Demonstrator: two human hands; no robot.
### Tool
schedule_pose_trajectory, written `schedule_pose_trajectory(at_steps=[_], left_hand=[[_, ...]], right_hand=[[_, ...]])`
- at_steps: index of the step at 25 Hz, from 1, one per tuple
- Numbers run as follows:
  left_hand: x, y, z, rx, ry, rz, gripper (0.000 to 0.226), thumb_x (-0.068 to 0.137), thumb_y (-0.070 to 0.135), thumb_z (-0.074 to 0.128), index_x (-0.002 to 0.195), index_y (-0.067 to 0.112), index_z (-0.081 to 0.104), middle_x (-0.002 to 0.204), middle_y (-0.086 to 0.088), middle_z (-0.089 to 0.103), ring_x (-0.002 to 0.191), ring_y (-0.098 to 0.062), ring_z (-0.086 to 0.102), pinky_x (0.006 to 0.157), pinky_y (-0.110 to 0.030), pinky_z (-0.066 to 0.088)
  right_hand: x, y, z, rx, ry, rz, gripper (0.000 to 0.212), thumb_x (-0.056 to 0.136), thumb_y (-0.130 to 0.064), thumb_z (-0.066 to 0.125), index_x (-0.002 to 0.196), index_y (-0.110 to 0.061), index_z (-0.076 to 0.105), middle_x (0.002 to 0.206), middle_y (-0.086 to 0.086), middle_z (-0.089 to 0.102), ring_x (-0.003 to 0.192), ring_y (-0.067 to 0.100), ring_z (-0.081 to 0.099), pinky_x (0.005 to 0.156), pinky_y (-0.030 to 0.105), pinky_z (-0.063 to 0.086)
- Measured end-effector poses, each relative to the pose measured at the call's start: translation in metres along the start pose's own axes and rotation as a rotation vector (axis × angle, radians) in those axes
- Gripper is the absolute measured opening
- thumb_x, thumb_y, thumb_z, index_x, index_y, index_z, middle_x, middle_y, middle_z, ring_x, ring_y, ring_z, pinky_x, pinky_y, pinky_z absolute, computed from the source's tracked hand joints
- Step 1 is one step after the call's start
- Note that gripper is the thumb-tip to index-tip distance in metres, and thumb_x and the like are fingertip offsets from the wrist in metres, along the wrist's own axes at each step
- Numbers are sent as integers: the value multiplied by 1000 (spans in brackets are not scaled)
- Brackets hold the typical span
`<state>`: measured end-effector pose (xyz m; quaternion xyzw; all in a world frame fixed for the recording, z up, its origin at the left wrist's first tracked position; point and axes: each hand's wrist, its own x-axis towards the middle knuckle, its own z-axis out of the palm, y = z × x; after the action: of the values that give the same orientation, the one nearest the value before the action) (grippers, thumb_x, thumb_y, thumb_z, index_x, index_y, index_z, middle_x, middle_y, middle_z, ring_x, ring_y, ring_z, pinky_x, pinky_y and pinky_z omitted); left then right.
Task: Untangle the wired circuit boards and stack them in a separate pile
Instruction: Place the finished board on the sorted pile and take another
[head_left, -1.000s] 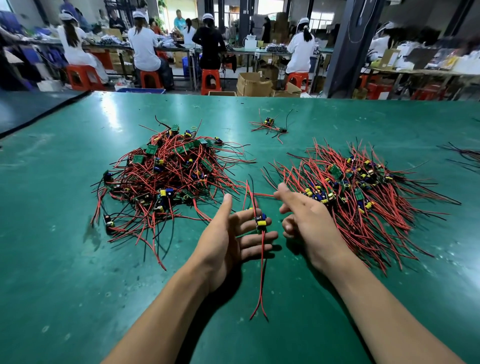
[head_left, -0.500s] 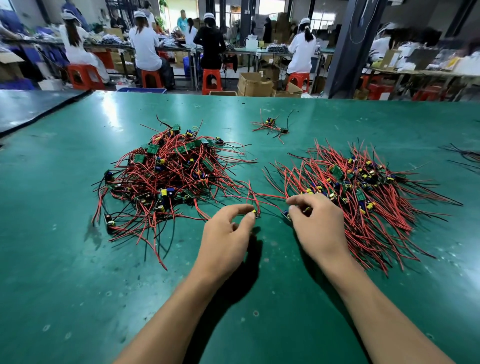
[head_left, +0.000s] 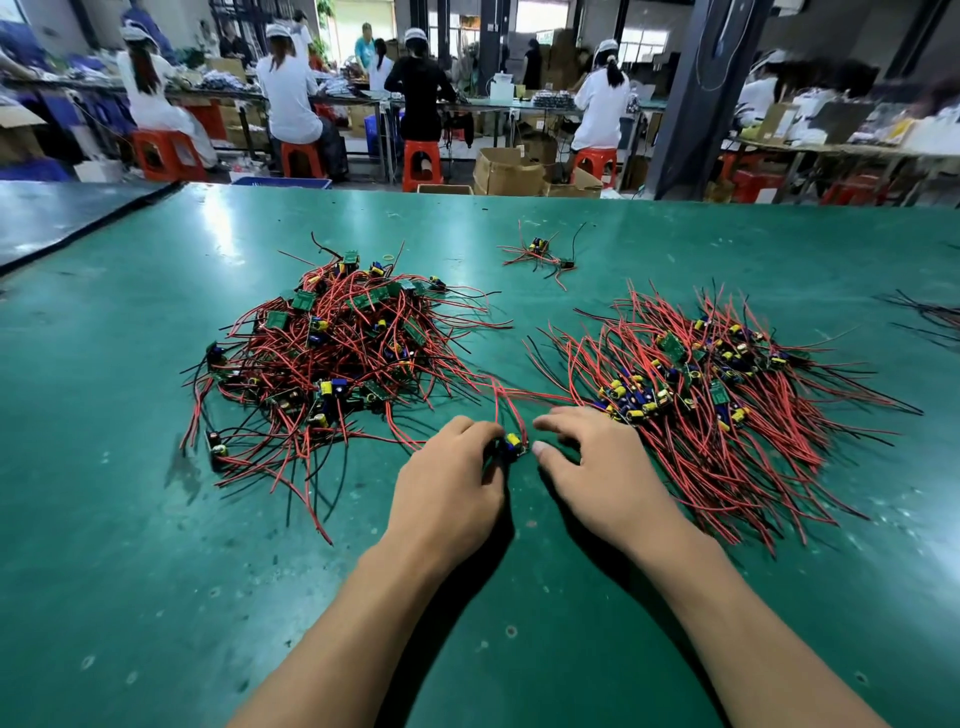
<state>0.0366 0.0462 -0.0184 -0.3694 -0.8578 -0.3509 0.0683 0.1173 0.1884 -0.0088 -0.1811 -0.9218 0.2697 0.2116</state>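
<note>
Green matting covers the table (head_left: 156, 571), and both bare forearms reach over it; the left hand (head_left: 447, 488) lies knuckles up with its fingers curled, its grip closed in a pinch on one small circuit board (head_left: 513, 445) with yellow and blue parts, held low over the table between the two hands. Its red wires (head_left: 497, 400) give the piece its long axis: they lead from the grip straight away from the person, then bend off to the right toward the neater heap; which way the little board itself lies cannot be told. The right hand (head_left: 602, 467) sits just right of the grip, fingers spread and loosely arched, holding nothing; its thumb (head_left: 540, 448) ends just beside the board, contact unclear. Beyond the grip and to its left lies the tangled pile (head_left: 332, 353), red and black leads crossing every way among green boards; beyond and to its right spreads the sorted pile (head_left: 727, 405), its wires lying roughly alongside each other. Far beyond the grip lies a small cluster (head_left: 540, 254); loose black wires (head_left: 930, 317) lie at the far right edge.
</note>
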Motion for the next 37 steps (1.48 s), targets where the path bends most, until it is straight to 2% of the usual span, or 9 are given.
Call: schedule_pose_trajectory(at_steps=[3, 7, 10, 13, 17, 22, 28, 32, 37], left_hand=[[-4, 1, 0, -17, 20, 23, 21, 87, 31, 65, 107, 26, 68, 100, 5, 65, 97, -20, 60, 79, -34, 48], [-6, 4, -2, -43, 37, 67, 14, 83, 30, 67, 95, 22, 69, 89, 4, 64, 89, -22, 61, 76, -37, 50], [-6, 6, -4, -103, 129, 93, 9, 80, 22, 68, 88, 17, 69, 84, 3, 63, 79, -21, 60, 73, -37, 50], [-5, 6, -4, -219, 273, 122, 7, 78, 9, 72, 84, 13, 69, 80, 3, 62, 71, -15, 58, 70, -34, 51], [-7, 12, -2, -330, 334, 237, 9, 79, 5, 69, 84, 11, 69, 80, 3, 60, 72, -10, 58, 68, -25, 50], [-12, 16, 2, -340, 357, 313, 16, 79, -3, 71, 90, 9, 70, 94, 0, 60, 79, -10, 60, 73, -25, 52], [-7, 14, -6, -466, 548, -40, 33, 79, -5, 68, 99, 15, 51, 109, 0, 44, 72, -6, 58, 60, -13, 47], [-5, 6, -5, -547, 522, -222, 32, 86, 3, 67, 103, 19, 45, 107, -8, 52, 77, -19, 64, 74, -44, 55], [4, 22, -14, -1429, 397, -605, 56, 82, 10, 74, 125, 14, 39, 113, -23, 62, 60, -27, 72, 54, -33, 58]], right_hand=[[2, 0, -3, 54, -55, 98, 50, 93, -21, 66, 142, -14, 55, 159, 12, 33, 143, 23, 38, 118, 37, 30], [1, -2, 0, 81, -102, 104, 58, 95, -22, 65, 149, -22, 44, 167, 7, 8, 151, 16, 20, 111, 11, 9], [0, -5, -2, 104, -94, 33, 48, 96, -14, 62, 142, -16, 54, 165, 6, 20, 150, 15, 24, 110, 3, 5], [-1, -7, -2, 213, 8, 3, 34, 94, -5, 62, 128, -9, 66, 136, 7, 61, 124, 15, 57, 113, 25, 37], [-3, -23, 1, 827, -103, 337, 19, 100, -24, 59, 96, -10, 72, 83, 4, 71, 60, 11, 64, 57, 22, 53], [-3, -22, -6, 1181, -145, 506, 16, 91, -16, 67, 101, -4, 71, 88, 12, 66, 70, 16, 61, 63, 24, 52], [0, -23, -18, 1227, -27, 353, 11, 81, -19, 72, 89, -23, 78, 83, 1, 72, 69, 9, 65, 57, 18, 49], [-3, -23, -25, 1411, -178, 242, 17, 74, -21, 75, 89, -27, 79, 85, -1, 73, 73, 10, 67, 65, 20, 50], [-6, -27, -14, 1322, -287, 185, 12, 76, -15, 76, 83, -25, 75, 88, -2, 69, 77, 11, 64, 67, 22, 47]])
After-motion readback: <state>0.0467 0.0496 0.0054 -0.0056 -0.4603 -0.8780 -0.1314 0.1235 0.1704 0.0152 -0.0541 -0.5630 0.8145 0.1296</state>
